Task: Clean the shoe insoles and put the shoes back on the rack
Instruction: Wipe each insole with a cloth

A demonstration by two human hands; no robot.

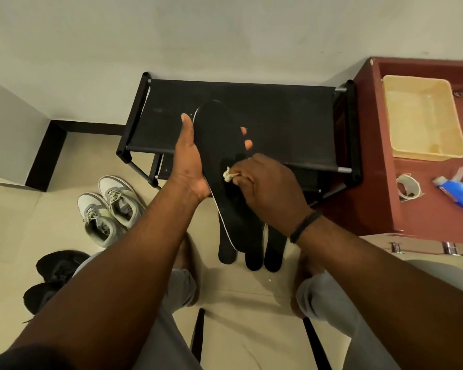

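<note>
A cream plastic tub [422, 121] sits on the red cabinet [372, 182]. Left hand [190, 161] grips a black insole [219, 145]; right hand [270, 182] pinches a cloth wad [227, 175] over the black shoe rack [278, 118].

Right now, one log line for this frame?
step: wiping insole | left hand: holds black insole | right hand: pinches small cloth wad on it | rack: no shoes on top

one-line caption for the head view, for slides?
Left hand holds black insole; right hand rubs it with small cloth.
</note>
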